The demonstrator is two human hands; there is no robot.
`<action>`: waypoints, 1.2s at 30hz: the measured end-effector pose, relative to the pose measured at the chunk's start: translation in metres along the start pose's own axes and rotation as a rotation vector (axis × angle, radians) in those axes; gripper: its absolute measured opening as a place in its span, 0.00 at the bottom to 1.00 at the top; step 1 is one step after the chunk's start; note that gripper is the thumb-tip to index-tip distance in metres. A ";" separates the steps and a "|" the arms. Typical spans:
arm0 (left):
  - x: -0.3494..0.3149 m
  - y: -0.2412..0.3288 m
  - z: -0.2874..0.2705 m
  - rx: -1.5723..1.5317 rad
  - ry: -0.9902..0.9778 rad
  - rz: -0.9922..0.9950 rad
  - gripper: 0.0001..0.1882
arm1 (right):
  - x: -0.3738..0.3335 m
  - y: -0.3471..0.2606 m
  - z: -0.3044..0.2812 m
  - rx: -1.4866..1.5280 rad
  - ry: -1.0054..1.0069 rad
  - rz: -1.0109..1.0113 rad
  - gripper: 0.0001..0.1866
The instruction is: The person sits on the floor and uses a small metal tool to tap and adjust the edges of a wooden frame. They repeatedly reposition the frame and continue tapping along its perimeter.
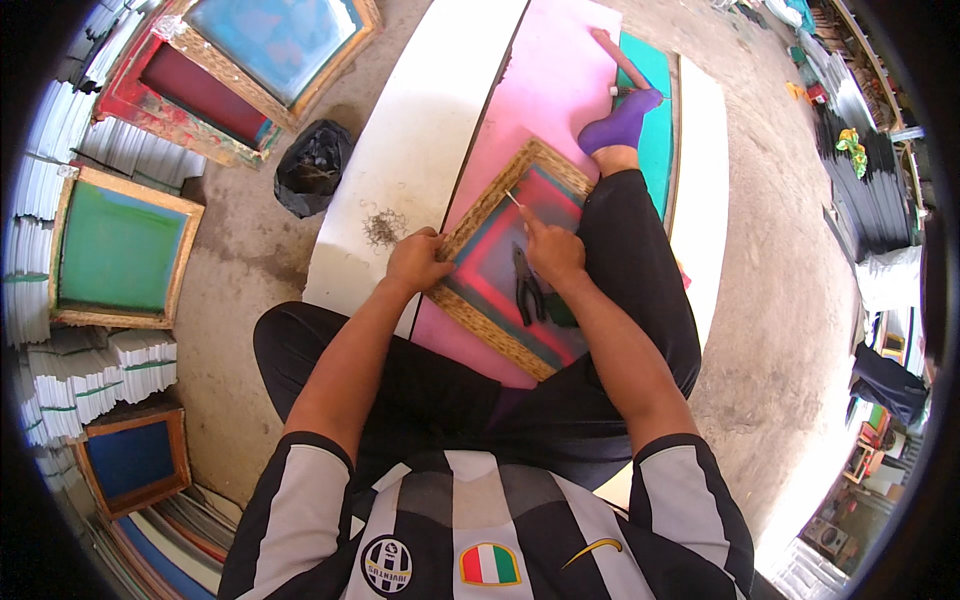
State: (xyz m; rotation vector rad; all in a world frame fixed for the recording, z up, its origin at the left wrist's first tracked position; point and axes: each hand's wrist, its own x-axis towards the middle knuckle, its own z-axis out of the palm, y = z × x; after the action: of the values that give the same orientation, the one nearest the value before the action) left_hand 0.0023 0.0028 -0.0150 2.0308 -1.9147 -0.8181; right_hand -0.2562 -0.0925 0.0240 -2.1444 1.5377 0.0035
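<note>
A wooden screen-printing frame (478, 208) with a red, grey and blue stained mesh lies tilted in front of me between my legs. My left hand (417, 262) is closed around its left side, holding it. Over the mesh, my right hand (552, 246) grips a thin tool with a pale shaft (513, 198), the tip touching or close to the frame's upper-left rail. Fingers hide the tool's handle. Dark-handled pliers (527, 288) rest on the mesh beside my right wrist. A dark green object (560, 310), partly hidden by my forearm, is near them.
Small dark wiry bits (383, 228) are heaped on the white board (400, 150) at left. Past my purple-socked foot (622, 122) lies a wooden handle (618, 58), its end partly hidden. A black bag (313, 168) and several frames, including a green-meshed frame (120, 250), stand left.
</note>
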 end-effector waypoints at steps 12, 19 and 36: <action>0.005 0.010 -0.003 0.003 -0.055 -0.044 0.28 | 0.023 0.044 0.039 0.432 0.146 -0.135 0.21; 0.001 0.004 0.000 -0.016 -0.027 -0.059 0.28 | 0.030 0.027 -0.016 0.977 -0.325 0.366 0.20; 0.002 0.008 -0.004 -0.006 -0.030 -0.044 0.29 | 0.003 0.005 -0.023 0.103 0.037 -0.020 0.19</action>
State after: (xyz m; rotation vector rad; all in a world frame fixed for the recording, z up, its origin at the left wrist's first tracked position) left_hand -0.0022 -0.0012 -0.0083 2.0753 -1.8871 -0.8684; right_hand -0.2659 -0.1053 0.0409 -2.0899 1.5030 -0.1201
